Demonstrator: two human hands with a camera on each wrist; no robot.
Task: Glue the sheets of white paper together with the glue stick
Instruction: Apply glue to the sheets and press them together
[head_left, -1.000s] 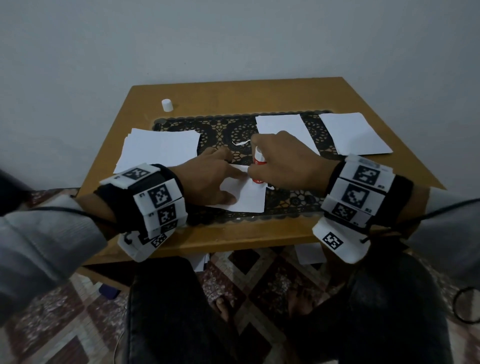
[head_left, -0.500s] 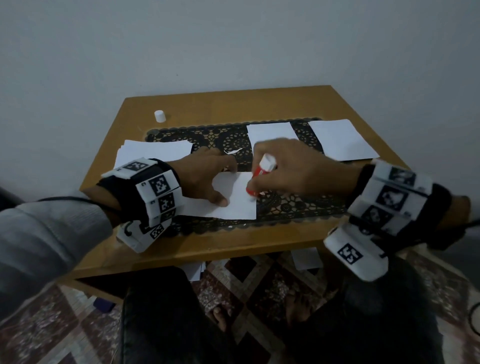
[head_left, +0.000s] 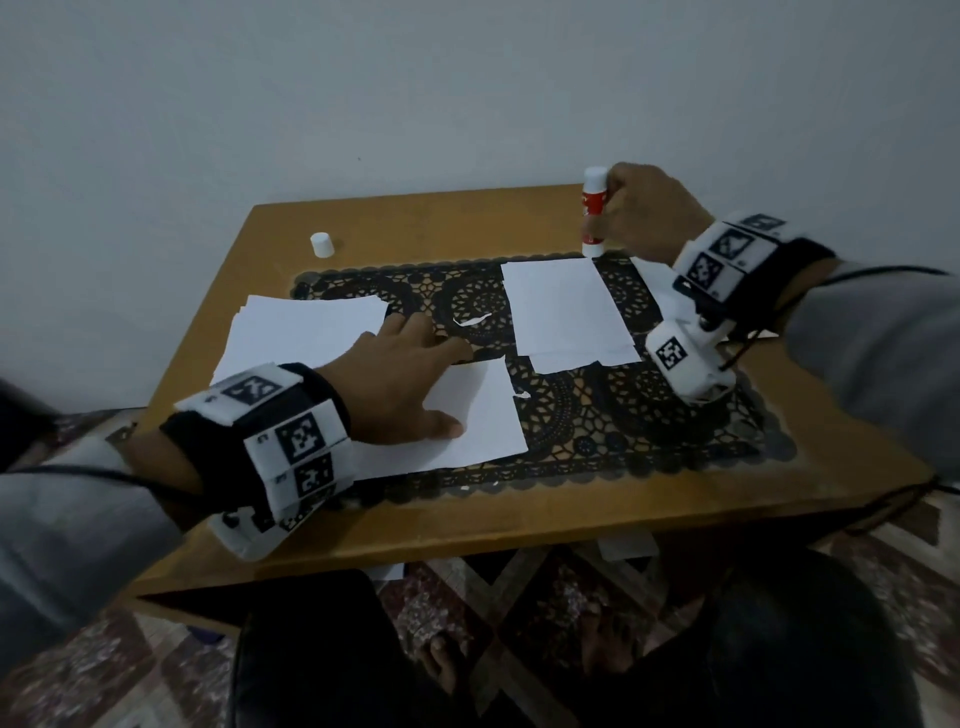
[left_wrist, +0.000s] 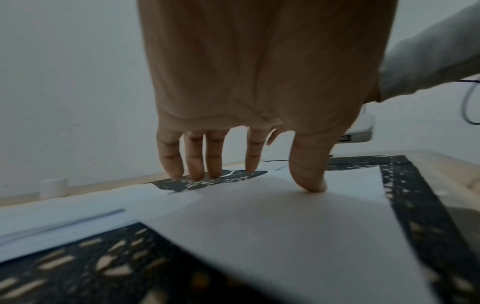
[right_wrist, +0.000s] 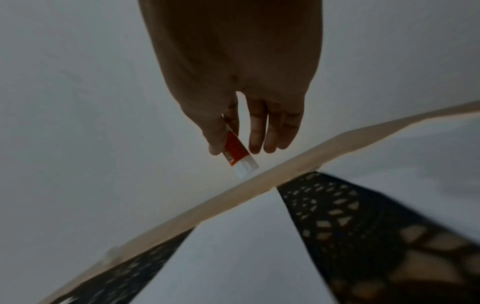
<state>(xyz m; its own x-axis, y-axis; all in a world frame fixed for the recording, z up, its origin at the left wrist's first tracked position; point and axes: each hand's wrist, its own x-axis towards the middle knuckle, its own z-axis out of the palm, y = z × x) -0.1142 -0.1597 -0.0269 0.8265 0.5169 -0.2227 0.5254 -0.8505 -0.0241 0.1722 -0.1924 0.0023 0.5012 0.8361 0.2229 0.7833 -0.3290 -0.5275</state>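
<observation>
Glue stick (head_left: 594, 210) stands upright at the far edge of the bench (head_left: 441, 218), pinched between thumb and fingers of the right hand (head_left: 644, 213), its base at or just above the wood; I cannot tell whether it has touched down. Its long axis runs vertical, white end up in the head view. The cap (head_left: 322, 244) sits well apart, beyond the left hand, so the stick appears uncapped.

Left hand (head_left: 395, 384) lies spread flat, fingers straight: the thumb presses the near sheet (head_left: 483, 410), while the fingertips (left_wrist: 197, 174) reach past its far edge onto the black lace mat (head_left: 623, 415). That sheet lies directly under and just right of the left hand. To the left of that hand is a stack of sheets (head_left: 306, 332); between the two hands, nearer the right wrist, lies another sheet (head_left: 561, 306) overlapping one beneath it.

The coming move likely turns on this: the sheet between the hands lies toward the body and inward from the right hand, closer to it than to the left. Once free of the stick, the right hand is best placed to carry that sheet across onto the pinned one.
</observation>
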